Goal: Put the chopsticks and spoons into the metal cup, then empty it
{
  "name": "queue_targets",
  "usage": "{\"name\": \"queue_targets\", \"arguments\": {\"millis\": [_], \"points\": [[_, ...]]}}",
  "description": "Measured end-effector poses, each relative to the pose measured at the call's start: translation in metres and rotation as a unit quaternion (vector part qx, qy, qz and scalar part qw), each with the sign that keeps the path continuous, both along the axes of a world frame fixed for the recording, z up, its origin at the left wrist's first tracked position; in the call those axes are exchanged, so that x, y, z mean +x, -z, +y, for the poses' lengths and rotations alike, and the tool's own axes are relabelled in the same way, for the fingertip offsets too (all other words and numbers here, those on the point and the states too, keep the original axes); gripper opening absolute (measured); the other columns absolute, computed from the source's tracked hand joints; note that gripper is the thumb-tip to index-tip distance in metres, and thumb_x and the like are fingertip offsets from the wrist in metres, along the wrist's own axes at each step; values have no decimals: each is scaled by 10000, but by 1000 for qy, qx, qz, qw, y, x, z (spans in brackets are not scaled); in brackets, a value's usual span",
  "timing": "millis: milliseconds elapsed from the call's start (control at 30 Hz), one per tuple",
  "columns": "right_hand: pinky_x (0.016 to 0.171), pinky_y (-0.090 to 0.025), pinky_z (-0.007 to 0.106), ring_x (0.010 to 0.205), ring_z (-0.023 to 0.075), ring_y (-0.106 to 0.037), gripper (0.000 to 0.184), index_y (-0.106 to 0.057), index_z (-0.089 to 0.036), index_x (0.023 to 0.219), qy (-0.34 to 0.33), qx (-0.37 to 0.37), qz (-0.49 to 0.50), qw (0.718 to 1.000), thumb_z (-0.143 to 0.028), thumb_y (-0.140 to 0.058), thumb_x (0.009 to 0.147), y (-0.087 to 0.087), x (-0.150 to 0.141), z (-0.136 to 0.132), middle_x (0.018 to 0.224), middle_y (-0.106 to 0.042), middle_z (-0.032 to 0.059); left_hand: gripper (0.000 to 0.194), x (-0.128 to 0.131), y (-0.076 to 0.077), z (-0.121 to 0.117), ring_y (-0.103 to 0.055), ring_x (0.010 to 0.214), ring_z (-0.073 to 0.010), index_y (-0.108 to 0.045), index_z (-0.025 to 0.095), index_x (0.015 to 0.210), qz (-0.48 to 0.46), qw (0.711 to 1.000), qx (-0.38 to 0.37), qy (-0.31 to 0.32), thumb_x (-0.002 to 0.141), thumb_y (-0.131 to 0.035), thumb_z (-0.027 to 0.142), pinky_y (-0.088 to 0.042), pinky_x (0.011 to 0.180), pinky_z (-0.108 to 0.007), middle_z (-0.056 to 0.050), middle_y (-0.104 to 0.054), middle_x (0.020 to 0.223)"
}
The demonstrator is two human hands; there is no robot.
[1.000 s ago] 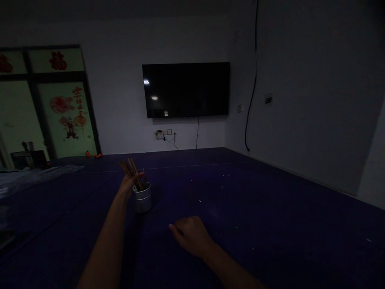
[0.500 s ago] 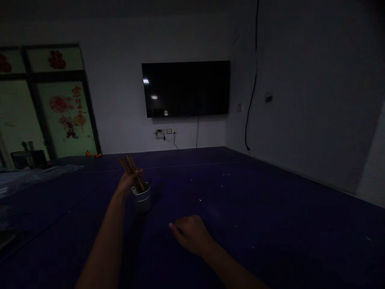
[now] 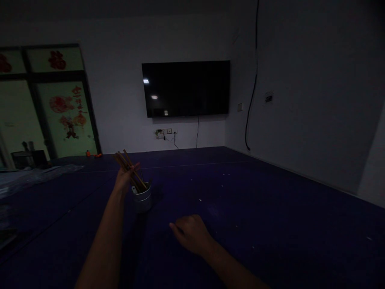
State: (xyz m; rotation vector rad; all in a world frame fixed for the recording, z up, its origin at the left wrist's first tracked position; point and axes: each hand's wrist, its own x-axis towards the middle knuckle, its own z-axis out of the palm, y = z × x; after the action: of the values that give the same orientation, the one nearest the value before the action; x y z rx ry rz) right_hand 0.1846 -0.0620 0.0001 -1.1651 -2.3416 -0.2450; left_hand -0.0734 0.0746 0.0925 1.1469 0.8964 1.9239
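Note:
Several wooden chopsticks [image 3: 124, 162] lean to the left, their lower ends inside a silver-grey metal cup [image 3: 142, 200]. My left hand [image 3: 122, 179] is closed around them just above the cup's rim. Other thin items stick up at the right side of the cup, too dark to make out. My right hand [image 3: 191, 233] lies on the purple tabletop [image 3: 186, 184] to the right and nearer to me, curled in a loose fist with the thumb pointing left. Nothing shows in it.
Small white scraps [image 3: 200, 200] are scattered over the surface. Crumpled clear plastic [image 3: 57, 172] lies at the left, with a small orange object [image 3: 88, 153] beyond it. A television [image 3: 186, 88] hangs on the far wall, and a black cable [image 3: 251, 100] runs down the right wall.
My left hand has shifted slightly left, and the chopsticks in it lean further left and are spread more at the top. The cup and my right hand have stayed in place.

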Motion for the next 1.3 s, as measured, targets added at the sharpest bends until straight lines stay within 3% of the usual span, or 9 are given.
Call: {"name": "queue_targets", "arguments": {"millis": [600, 800, 967, 1067, 1167, 1233, 1300], "points": [[518, -292, 221, 566, 109, -608, 433, -644, -175, 677, 3, 4, -4, 1000, -348, -347, 941, 0, 0, -1, 661, -687, 29, 447, 2, -26, -22, -636, 971, -241, -452, 214, 851, 0, 990, 130, -50, 553, -770, 312, -500, 872, -397, 5, -623, 876], [522, -288, 223, 575, 110, -607, 440, -639, -177, 678, -2, 5, -5, 1000, -342, -335, 949, 3, -2, 2, 663, -685, 25, 413, -1, -36, -32, -626, 996, -243, -442, 211, 829, 10, 984, 164, -69, 595, -752, 353, -484, 891, -411, -42, -658, 929], [505, -264, 235, 563, 110, -608, 451, -630, -168, 657, -2, 2, -2, 1000, -355, -336, 944, 1, 0, 2, 655, -683, 28, 346, 0, -49, -42, -656, 870, -190, -433, 214, 845, 11, 964, 239, -115, 656, -697, 334, -505, 852, -384, 8, -621, 844], [502, -255, 245, 572, 118, -616, 429, -629, -174, 662, 3, 5, -7, 1000, -348, -350, 937, 1, 1, 1, 663, -688, 24, 271, -4, -56, -48, -637, 705, -130, -402, 216, 889, 15, 952, 257, -168, 726, -614, 264, -523, 788, -349, 41, -578, 736], [508, -262, 248, 588, 120, -621, 417, -631, -179, 671, 4, 6, -9, 1000, -343, -353, 934, 1, 1, 1, 672, -691, 22, 220, -14, -62, -56, -566, 619, -91, -395, 204, 932, 45, 930, 214, -297, 766, -537, 183, -513, 749, -320, 48, -532, 727], [513, -272, 246, 591, 120, -619, 417, -633, -177, 673, 3, 6, -7, 1000, -341, -352, 935, 2, 2, 1, 676, -691, 26, 234, -20, -63, -60, -574, 707, -119, -420, 191, 967, 108, 896, 147, -404, 763, -527, 151, -489, 795, -345, 10, -547, 809], [520, -283, 241, 581, 114, -611, 421, -635, -174, 674, -1, 4, -6, 1000, -336, -349, 937, 3, 2, 2, 674, -691, 29, 269, -24, -58, -60, -600, 834, -198, -451, 182, 994, 219, 862, 14, -457, 744, -538, 135, -461, 840, -402, -48, -583, 871]]}}
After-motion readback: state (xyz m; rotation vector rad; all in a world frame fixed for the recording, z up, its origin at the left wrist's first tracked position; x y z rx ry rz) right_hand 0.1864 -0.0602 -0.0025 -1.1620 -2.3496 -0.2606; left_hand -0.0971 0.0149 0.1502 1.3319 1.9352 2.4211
